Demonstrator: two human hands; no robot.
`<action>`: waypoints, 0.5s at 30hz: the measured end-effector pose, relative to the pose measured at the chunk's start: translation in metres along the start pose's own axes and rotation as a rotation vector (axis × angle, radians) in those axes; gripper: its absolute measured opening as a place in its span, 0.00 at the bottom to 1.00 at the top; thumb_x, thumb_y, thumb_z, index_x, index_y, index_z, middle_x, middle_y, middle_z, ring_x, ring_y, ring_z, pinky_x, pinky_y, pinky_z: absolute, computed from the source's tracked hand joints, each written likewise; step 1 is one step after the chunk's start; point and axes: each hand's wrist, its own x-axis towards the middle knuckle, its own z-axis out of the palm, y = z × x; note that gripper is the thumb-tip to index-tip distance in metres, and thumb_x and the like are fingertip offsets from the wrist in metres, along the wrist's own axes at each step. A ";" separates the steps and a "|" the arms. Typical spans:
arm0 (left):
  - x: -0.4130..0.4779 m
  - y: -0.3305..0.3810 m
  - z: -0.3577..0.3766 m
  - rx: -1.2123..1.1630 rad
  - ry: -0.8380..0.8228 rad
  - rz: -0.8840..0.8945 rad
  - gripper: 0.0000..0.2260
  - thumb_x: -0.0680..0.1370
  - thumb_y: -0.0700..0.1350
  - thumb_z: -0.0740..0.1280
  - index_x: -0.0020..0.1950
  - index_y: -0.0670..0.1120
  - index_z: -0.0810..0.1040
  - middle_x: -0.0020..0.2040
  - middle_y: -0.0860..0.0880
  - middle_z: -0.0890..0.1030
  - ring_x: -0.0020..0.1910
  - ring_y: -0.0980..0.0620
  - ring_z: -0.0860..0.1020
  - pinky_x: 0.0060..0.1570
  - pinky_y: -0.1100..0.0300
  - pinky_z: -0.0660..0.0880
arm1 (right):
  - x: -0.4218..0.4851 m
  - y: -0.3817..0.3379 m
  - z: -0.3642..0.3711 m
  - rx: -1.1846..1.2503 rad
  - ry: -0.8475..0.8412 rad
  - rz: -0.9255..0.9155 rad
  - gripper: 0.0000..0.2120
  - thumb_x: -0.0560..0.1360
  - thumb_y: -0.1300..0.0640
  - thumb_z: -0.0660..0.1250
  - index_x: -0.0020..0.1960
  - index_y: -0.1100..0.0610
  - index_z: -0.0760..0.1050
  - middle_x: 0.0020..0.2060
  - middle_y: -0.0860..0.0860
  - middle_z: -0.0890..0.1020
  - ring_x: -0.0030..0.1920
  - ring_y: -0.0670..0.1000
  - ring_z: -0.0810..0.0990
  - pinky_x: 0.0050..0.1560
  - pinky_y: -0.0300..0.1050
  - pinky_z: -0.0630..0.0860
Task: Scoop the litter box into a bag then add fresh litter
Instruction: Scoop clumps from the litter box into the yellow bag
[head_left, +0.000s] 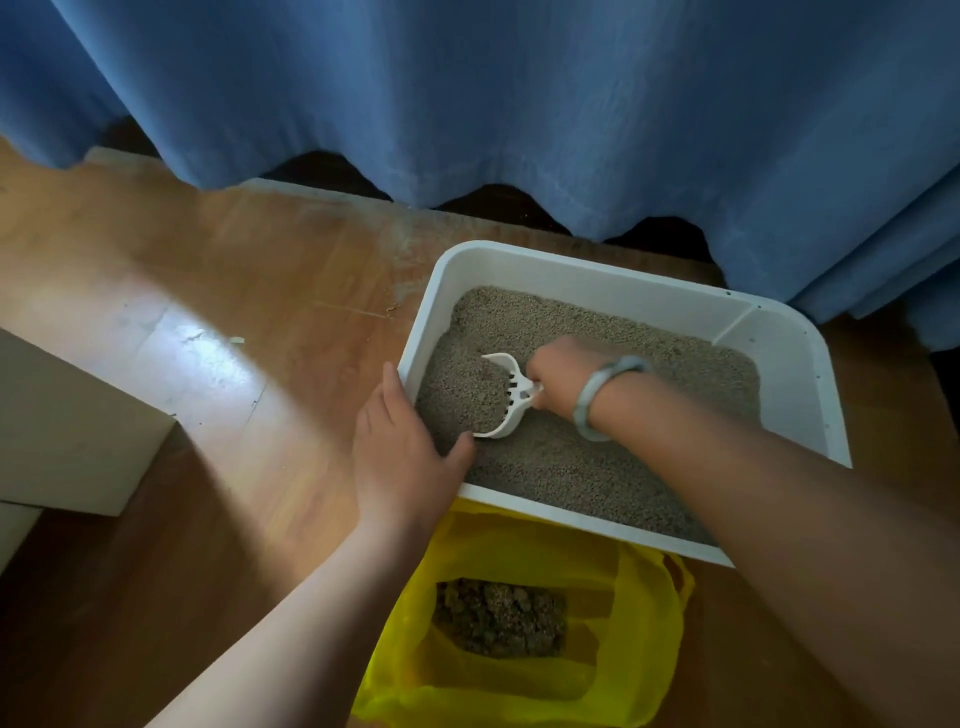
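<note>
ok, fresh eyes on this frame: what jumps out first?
The yellow bag, open on the floor at the near edge with dark clumps inside, stands out most. Just beyond it sits the white litter box, where the right hand grips a white scoop sunk in the grey litter while the left hand rests on the box's left rim. A blue curtain fills the top.

Bare forearms, no sleeves, pale grey-green bangle (602, 396) on right wrist
</note>
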 end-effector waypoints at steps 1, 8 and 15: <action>0.000 0.000 0.000 -0.001 0.001 0.002 0.44 0.72 0.56 0.69 0.77 0.41 0.47 0.74 0.42 0.61 0.72 0.43 0.60 0.69 0.52 0.59 | 0.001 -0.002 -0.003 0.004 0.004 -0.005 0.08 0.74 0.55 0.66 0.44 0.61 0.77 0.36 0.52 0.77 0.32 0.49 0.74 0.30 0.41 0.69; 0.001 -0.003 0.001 -0.003 -0.008 0.029 0.45 0.71 0.57 0.69 0.77 0.42 0.47 0.73 0.42 0.62 0.71 0.44 0.60 0.68 0.52 0.60 | -0.031 0.007 0.030 0.448 0.177 -0.034 0.13 0.77 0.52 0.62 0.61 0.52 0.74 0.52 0.50 0.79 0.48 0.49 0.76 0.48 0.42 0.69; -0.003 -0.009 -0.004 0.048 -0.040 0.091 0.49 0.69 0.69 0.62 0.77 0.41 0.47 0.75 0.43 0.59 0.73 0.44 0.59 0.70 0.51 0.60 | -0.037 0.017 0.070 0.751 0.274 0.006 0.17 0.76 0.52 0.65 0.64 0.49 0.73 0.53 0.49 0.80 0.48 0.48 0.78 0.52 0.48 0.75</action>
